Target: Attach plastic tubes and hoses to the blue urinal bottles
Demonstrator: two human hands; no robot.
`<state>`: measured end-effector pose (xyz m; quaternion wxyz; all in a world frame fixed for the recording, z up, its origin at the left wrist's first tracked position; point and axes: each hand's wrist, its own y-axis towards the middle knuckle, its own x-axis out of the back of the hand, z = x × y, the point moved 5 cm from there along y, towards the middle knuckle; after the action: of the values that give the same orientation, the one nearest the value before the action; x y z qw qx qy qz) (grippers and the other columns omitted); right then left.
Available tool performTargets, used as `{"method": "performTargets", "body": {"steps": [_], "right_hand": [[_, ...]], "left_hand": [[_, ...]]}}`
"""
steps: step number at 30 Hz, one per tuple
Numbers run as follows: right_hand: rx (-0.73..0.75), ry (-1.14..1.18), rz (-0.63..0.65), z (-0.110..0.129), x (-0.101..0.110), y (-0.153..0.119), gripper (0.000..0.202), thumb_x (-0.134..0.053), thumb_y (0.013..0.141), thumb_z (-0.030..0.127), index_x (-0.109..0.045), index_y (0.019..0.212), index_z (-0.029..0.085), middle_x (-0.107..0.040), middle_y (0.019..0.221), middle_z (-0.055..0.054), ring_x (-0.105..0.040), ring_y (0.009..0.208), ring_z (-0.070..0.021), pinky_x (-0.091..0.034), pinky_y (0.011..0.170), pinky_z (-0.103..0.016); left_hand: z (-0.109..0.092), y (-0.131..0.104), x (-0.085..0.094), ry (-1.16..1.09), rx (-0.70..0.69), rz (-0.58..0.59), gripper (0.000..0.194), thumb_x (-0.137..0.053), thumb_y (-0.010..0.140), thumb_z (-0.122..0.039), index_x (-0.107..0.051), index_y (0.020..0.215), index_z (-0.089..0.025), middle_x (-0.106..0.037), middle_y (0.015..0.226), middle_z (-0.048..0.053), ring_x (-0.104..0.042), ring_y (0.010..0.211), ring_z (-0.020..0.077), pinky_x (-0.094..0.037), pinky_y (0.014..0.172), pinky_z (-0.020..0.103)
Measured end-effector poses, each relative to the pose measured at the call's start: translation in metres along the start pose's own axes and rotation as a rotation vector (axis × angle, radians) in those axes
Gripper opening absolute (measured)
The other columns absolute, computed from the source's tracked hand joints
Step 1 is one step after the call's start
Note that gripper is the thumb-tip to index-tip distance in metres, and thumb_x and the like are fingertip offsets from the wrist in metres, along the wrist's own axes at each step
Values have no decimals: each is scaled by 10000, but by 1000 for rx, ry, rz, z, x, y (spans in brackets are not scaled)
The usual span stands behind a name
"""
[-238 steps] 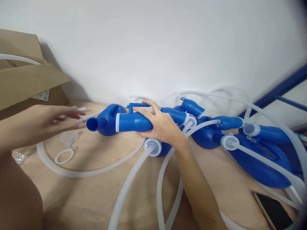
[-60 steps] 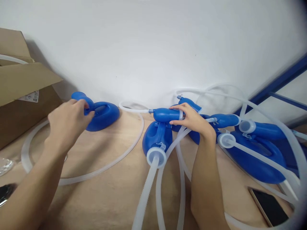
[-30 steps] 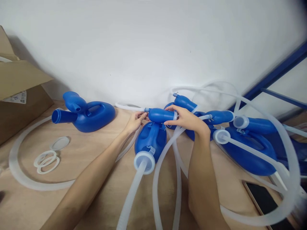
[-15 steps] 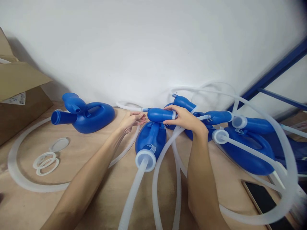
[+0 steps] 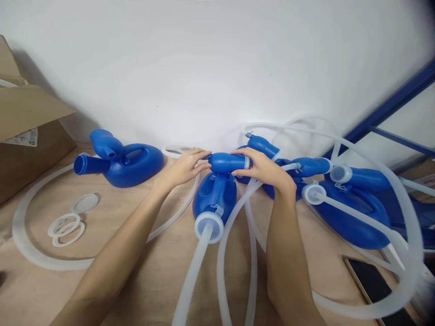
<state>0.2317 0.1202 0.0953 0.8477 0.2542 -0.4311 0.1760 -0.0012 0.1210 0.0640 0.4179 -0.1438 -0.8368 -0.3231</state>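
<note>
At frame centre the right hand wraps around the blue spout of a bottle, its fingers hiding the white collar. The left hand pinches at the spout's tip, covering the thin tube end there; whether tube and tip are joined cannot be seen. A phone is cut off at lower right.

Both hands on blue spout — white hoses, wooden table
</note>
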Motion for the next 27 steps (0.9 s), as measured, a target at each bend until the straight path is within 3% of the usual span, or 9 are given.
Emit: {"method": "performTargets", "body": {"steps": [2, 6, 10, 14, 17, 20, 23, 27], "right_hand": [[10, -5, -2, 2, -1, 1, 521, -816, 843, 447, -683, 1318, 278, -699, 1342, -80, -635, 1275, -339, -493, 1112, -500], [44, -16, -27, 5, -3, 3, 511, -800, 856, 445, -685, 1321, 266, -693, 1324, -95, -640, 1259, -337, -498, 1096, -497], [78, -16, -46, 3, -5, 5, 504, -776, 878, 489, -681, 1325, 279, -689, 1304, -96, -646, 1238, -334, -506, 1077, -497], [76, -27, -53, 5, -3, 4, 516, -768, 876, 549, -697, 1313, 284, -694, 1285, -91, -656, 1207, -340, -515, 1058, -489], [43, -47, -65, 10, 0, 3, 527, -773, 875, 546, -699, 1323, 279, -692, 1273, -96, -665, 1172, -340, -535, 1022, -478], [66, -26, -54, 16, 0, 3, 515, -778, 880, 511, -687, 1336, 291, -688, 1311, -85, -654, 1221, -337, -525, 1055, -479], [59, -41, -54, 13, 0, 3, 520, -808, 851, 497, -690, 1316, 297, -697, 1315, -74, -649, 1246, -343, -511, 1082, -498], [-3, -97, -65, -1, 3, 0, 523, -812, 839, 500, -688, 1304, 295, -703, 1326, -71, -650, 1249, -355, -509, 1085, -526]], "left_hand": [[6, 0, -2, -5, 19, 4, 538, -513, 1042, -507, -607, 1423, -139, -662, 1314, 165, -658, 1151, 285, -509, 1034, 422], [14, -4, -6, 44, 40, 39, 521, -462, 1056, -563, -628, 1350, -166, -683, 1244, 153, -679, 1089, 301, -504, 958, 414], [20, -8, -8, 121, 120, -49, 479, -487, 1038, -597, -674, 1205, -190, -752, 1056, 138, -707, 997, 320, -469, 870, 381], [33, -11, -6, 197, 227, -125, 468, -612, 949, -667, -694, 969, -206, -730, 811, 101, -704, 853, 304, -404, 761, 326], [45, -12, 1, 239, 279, -163, 509, -682, 878, -694, -591, 730, -215, -644, 664, 59, -639, 707, 250, -336, 677, 307], [46, -11, 6, 202, 232, -121, 510, -638, 921, -623, -479, 648, -223, -572, 609, 24, -545, 608, 196, -305, 632, 308], [37, -9, 22, 195, 188, -133, 401, -542, 988, -497, -484, 698, -225, -611, 696, 35, -561, 663, 200, -367, 673, 321], [19, -17, 70, 328, 111, -291, 279, -432, 1042, -439, -528, 883, -231, -671, 937, 88, -636, 943, 262, -465, 941, 415]]}}
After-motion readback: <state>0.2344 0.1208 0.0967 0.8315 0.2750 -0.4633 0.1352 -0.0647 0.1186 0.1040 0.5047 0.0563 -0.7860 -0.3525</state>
